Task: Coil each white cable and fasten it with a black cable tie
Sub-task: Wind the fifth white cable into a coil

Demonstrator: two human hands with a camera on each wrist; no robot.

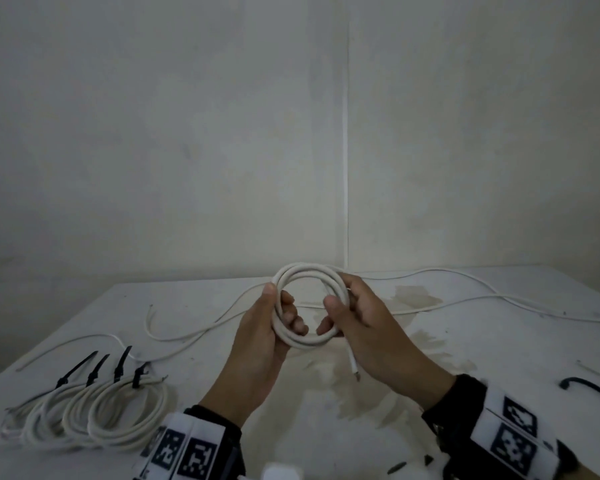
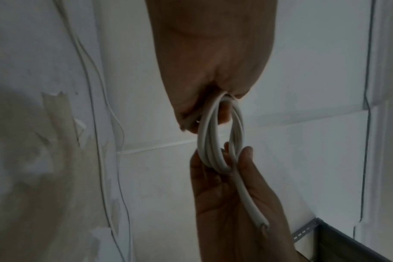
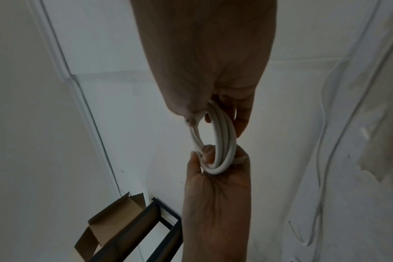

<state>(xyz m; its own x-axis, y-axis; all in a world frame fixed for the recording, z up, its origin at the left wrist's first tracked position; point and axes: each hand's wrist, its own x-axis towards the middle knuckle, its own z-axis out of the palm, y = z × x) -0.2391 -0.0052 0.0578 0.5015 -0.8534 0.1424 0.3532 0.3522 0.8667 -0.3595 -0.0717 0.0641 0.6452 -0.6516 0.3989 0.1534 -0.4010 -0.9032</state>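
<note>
Held nearest the head camera, above the surface (image 1: pixel 499 341), a white cable coil (image 1: pixel 307 303) is kept upright between both hands. It is gripped on one side by the left hand (image 1: pixel 267 327), thumb over the loops and fingers curled through the ring, presumably so the turns cannot spring apart; the opposite side is pinched by the right hand (image 1: pixel 357 317), the cable's free end (image 1: pixel 354 367) hanging below. Four tied coils (image 1: pixel 87 415) are laid at the left, loose cables (image 1: pixel 465 292) beyond, a black tie (image 1: pixel 593 389) at the right.
</note>
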